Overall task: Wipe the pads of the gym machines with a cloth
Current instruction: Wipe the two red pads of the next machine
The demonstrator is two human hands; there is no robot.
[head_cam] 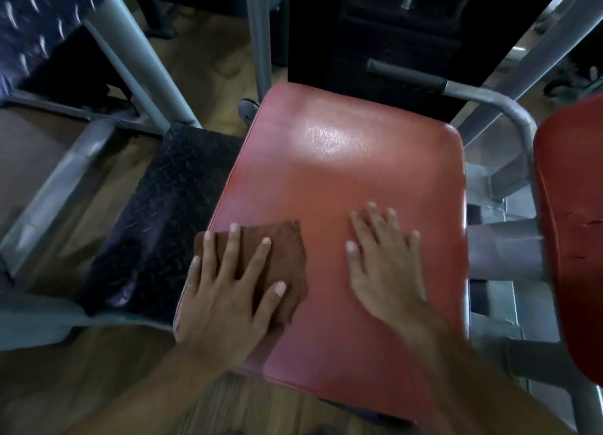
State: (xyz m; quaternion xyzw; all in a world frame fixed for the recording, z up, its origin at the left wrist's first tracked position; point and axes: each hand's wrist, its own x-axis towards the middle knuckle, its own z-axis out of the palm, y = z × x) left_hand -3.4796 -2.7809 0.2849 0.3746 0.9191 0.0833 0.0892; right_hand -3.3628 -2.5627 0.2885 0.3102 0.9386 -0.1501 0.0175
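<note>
Dim, wide-angle view with blurred, bowed edges and white glare on the red pad (339, 173).

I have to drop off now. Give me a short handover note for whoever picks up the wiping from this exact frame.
Left hand: flat, fingers spread, pressing the brown cloth on the red seat pad, near its left edge.
Right hand: flat on the same pad, bare.
Done: cannot tell how much has been wiped.
Left: the pad's far half, then the second red pad on the right.
</note>
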